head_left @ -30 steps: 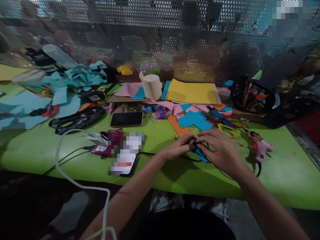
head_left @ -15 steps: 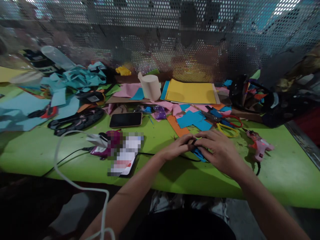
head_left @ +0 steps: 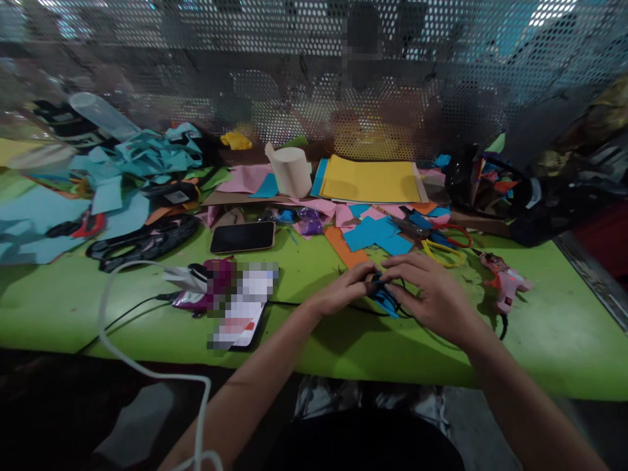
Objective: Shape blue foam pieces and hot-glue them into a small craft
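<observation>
Over the green table's front half, my left hand (head_left: 348, 286) is closed, its thumb and fingers pinching a small folded blue paper piece (head_left: 385, 302). Thin black loops, perhaps cord, show beside the blue piece; my fingers cover much of it. My right hand (head_left: 426, 288) meets it from the other side, fingers bent and thumb and fingertips pressed at its upper edge. Just beyond the hands lie cut blue paper pieces (head_left: 375, 234) and an orange strip (head_left: 346, 247).
A pink glue gun (head_left: 507, 282) lies at right, near yellow-handled scissors (head_left: 441, 254). Left are a dark phone (head_left: 243, 237), a lit phone (head_left: 250, 307) and a white cable (head_left: 147, 371). Behind stand a paper roll (head_left: 293, 173), yellow sheets (head_left: 371, 180) and a perforated metal panel (head_left: 294, 59).
My right fingers have lifted and spread slightly, so more of the blue piece and black loops shows. Both hands stay together at nearly the same spot; the view has shifted slightly.
</observation>
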`<state>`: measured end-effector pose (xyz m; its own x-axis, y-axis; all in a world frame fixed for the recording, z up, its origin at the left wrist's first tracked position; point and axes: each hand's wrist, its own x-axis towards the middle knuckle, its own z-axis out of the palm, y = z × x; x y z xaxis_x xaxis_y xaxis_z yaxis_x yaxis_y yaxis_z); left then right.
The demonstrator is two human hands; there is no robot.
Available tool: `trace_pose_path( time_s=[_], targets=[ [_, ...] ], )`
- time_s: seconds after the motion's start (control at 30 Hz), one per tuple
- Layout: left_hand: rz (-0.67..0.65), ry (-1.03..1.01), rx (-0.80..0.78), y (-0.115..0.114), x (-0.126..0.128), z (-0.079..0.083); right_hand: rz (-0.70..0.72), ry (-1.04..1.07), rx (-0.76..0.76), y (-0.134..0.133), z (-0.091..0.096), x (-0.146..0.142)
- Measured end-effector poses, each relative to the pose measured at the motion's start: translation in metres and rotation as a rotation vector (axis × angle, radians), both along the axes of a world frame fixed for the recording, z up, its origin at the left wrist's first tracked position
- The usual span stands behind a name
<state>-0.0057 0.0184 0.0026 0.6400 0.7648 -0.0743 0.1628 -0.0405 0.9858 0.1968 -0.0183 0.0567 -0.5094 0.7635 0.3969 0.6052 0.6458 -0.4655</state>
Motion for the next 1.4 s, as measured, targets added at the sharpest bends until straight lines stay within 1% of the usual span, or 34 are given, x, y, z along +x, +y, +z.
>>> trace_pose_path(
  time_s=[0.1, 0.23, 0.37, 0.47, 0.57, 0.73, 0.83, 0.93, 1.07, 1.17, 1.3, 1.4],
  targets=[
    [-0.015, 0.018, 0.0, 0.0, 0.0, 0.002, -0.016, 0.028, 0.001, 0.0, 0.001, 0.003],
    [0.017, 0.03, -0.011, -0.001, -0.001, 0.001, -0.053, 0.051, 0.013, 0.0, 0.002, 0.006],
    [-0.009, 0.027, 0.023, 0.0, -0.001, 0.0, -0.04, 0.032, 0.032, -0.001, 0.002, 0.006],
    [-0.01, 0.045, 0.068, -0.001, 0.0, 0.0, -0.048, -0.05, 0.062, -0.002, 0.001, 0.004],
    [0.006, 0.086, 0.127, -0.002, 0.001, 0.001, -0.066, -0.197, 0.107, -0.001, 0.0, 0.001],
    [-0.019, 0.134, 0.201, -0.002, 0.001, 0.0, -0.079, -0.432, 0.273, 0.001, 0.006, -0.006],
    [-0.035, 0.123, 0.214, -0.001, 0.001, -0.001, -0.072, -0.503, 0.34, 0.001, 0.008, -0.009],
    [-0.037, 0.116, 0.215, 0.0, 0.0, -0.001, -0.068, -0.529, 0.362, 0.0, 0.007, -0.011],
    [-0.027, 0.109, 0.19, -0.001, 0.001, 0.001, -0.068, -0.517, 0.35, -0.001, 0.005, -0.01],
    [-0.016, 0.1, 0.167, -0.002, 0.001, 0.003, -0.063, -0.45, 0.313, -0.001, 0.003, -0.008],
    [-0.002, 0.096, 0.164, -0.002, 0.001, 0.002, -0.033, -0.263, 0.175, 0.001, 0.001, -0.003],
    [-0.011, 0.101, 0.165, -0.001, 0.001, 0.001, -0.009, -0.189, 0.082, 0.004, 0.001, -0.001]
  ],
)
